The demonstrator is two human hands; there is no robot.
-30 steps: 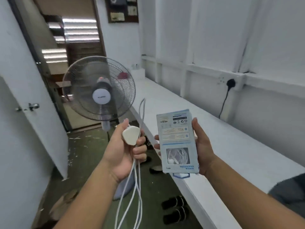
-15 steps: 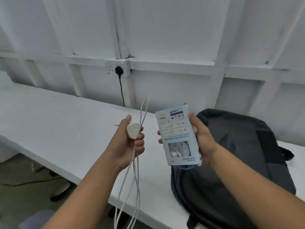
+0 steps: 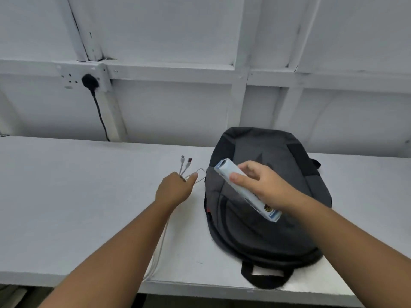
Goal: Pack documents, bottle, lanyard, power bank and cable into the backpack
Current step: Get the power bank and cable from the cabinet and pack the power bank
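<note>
A dark grey backpack (image 3: 262,218) lies flat on the white table (image 3: 77,207), its carry handle at the front edge. My right hand (image 3: 258,183) is over the bag's upper half, shut on a pale blue boxed power bank (image 3: 242,192) held edge-on and slanted. My left hand (image 3: 175,190) rests low on the table just left of the bag, shut on a white cable (image 3: 185,164). Two of the cable's plug ends stick out past my fingers, and the rest trails under my forearm over the table's front edge.
A white panelled wall stands behind the table. A wall socket (image 3: 82,78) at upper left holds a black plug (image 3: 90,82) whose cord drops behind the table. The table's front edge runs along the bottom, with dark floor below.
My view turned from the fan and doorway to the table and backpack. Both hands dropped: the left went down to the table with the cable, the right tipped the box edge-on over the bag.
</note>
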